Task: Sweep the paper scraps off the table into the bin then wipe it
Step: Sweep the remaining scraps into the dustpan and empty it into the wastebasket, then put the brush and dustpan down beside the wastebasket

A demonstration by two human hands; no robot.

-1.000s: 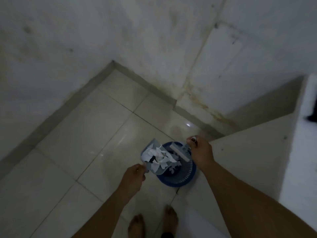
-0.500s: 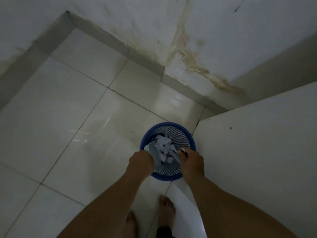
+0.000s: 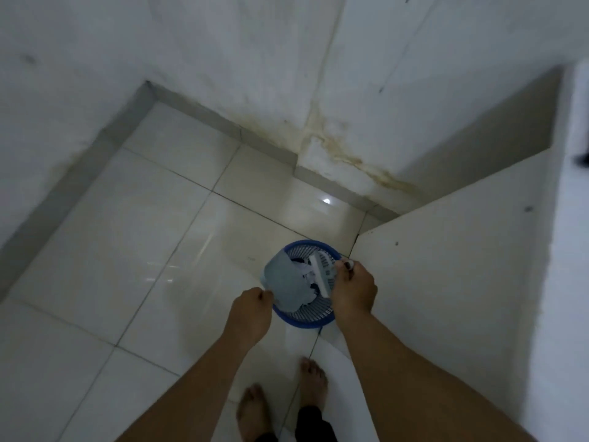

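A round blue mesh bin [image 3: 302, 320] stands on the tiled floor by the table's corner. My left hand [image 3: 251, 311] grips the handle of a grey dustpan [image 3: 285, 285], tilted over the bin's left side. White paper scraps [image 3: 307, 274] lie at the pan's lip and inside the bin. My right hand [image 3: 353, 291] holds a small white brush [image 3: 320, 274] over the bin's right side, its head beside the scraps. The white table [image 3: 446, 266] fills the right of the view.
Pale glossy floor tiles [image 3: 127, 250] spread to the left. White stained walls [image 3: 287, 74] meet in a corner behind the bin. My bare feet [image 3: 283, 400] stand just in front of the bin. A dark object [image 3: 583, 159] sits at the far right edge.
The view lifted and pulled back. The dustpan has emptied most of its scraps into the bin, and the brush head shows again over the bin's right side.
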